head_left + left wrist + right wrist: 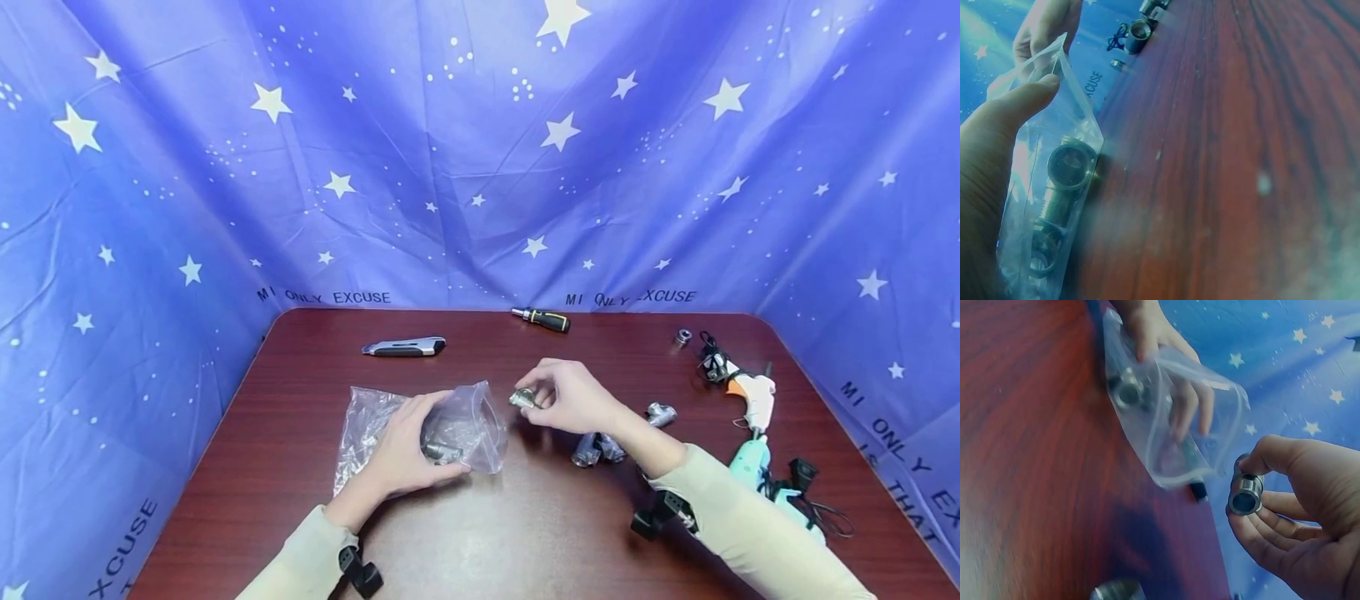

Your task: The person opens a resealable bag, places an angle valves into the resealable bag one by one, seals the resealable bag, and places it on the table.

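Fitting point(1249, 483), bore wristward (long axis unclear)

The fitting point(1249, 485) is silvery, the table point(285, 425) reddish-brown, the cloth point(480, 142) star-patterned blue.

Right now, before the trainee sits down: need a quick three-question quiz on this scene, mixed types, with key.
1. What does the right hand pinch?
2. True or false: the left hand is empty.
3. Fill in: in the head view, the screwdriver lies to the ____ of the utility knife.

Key
1. A metal fitting.
2. False; it holds a clear plastic bag.
3. Right.
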Motion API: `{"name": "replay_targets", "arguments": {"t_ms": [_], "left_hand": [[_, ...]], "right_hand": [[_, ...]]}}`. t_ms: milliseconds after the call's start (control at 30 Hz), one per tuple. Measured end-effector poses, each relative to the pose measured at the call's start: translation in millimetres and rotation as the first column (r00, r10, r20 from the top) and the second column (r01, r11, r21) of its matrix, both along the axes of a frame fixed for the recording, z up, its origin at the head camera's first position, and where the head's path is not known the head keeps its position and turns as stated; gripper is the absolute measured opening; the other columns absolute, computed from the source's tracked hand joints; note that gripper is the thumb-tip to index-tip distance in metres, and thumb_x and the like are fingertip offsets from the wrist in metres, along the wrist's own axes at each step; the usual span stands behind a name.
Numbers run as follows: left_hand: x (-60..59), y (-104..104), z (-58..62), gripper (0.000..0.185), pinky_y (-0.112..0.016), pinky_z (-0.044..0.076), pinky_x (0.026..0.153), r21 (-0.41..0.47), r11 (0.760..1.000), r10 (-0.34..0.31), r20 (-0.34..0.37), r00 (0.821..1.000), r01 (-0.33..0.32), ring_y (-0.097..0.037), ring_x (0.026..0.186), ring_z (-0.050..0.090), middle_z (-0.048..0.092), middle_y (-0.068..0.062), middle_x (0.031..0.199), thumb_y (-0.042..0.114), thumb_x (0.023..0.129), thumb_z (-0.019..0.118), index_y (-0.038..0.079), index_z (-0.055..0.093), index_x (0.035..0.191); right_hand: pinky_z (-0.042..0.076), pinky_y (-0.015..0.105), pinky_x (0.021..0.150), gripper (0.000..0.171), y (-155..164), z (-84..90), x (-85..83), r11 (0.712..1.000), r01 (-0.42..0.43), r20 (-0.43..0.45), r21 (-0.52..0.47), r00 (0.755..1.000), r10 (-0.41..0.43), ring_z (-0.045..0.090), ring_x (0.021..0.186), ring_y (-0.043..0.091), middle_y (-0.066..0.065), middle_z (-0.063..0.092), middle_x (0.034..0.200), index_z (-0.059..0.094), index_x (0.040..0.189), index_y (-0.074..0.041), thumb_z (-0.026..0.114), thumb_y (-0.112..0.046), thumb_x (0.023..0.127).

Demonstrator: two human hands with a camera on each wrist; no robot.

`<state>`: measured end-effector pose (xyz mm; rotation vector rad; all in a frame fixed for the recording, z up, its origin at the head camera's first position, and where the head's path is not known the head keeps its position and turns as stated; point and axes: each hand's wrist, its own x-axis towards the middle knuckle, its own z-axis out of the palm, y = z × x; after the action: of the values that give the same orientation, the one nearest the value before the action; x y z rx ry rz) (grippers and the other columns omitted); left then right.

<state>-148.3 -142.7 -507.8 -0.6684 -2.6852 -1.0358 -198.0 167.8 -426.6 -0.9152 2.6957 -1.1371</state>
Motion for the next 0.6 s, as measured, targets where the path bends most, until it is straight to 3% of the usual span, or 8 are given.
{"name": "replay_targets", "arguments": {"t_ms": [367, 600], "left_hand": [[-0.5, 0, -0.5, 0.112, -0.057, 0.047, 0.114, -0.005, 1.0, -0.008, 0.003, 1.0, 0.008, -0.022, 0.134, 0.059, 0.065, 0.0, 0.143, 0.059, 0.063, 0.096, 0.02, 0.049, 0.156], [-1.5, 1, -0.6, 0.112, -0.057, 0.046, 0.116, 0.004, 1.0, -0.018, 0.001, 1.0, 0.018, -0.023, 0.137, 0.057, 0.063, 0.001, 0.147, 0.06, 0.064, 0.095, 0.02, 0.049, 0.157]], "right_hand": [[0.063, 0.021, 0.069, 0.021, -36, -13.5, 6.6, 0.998, -0.051, 0.167, -0.032, 0.984, 0.055, 0.074, 0.073, 0.002, -0.001, 0.08, 0.09, 0.078, 0.105, -0.011, 0.086, -0.017, 0.085], [0.061, 0.019, 0.067, 0.015, -50, -23.8, 8.1, 0.998, -0.052, 0.123, -0.037, 0.991, 0.056, 0.071, 0.069, -0.002, -0.009, 0.076, 0.075, 0.072, 0.083, -0.014, 0.087, -0.017, 0.083]]}}
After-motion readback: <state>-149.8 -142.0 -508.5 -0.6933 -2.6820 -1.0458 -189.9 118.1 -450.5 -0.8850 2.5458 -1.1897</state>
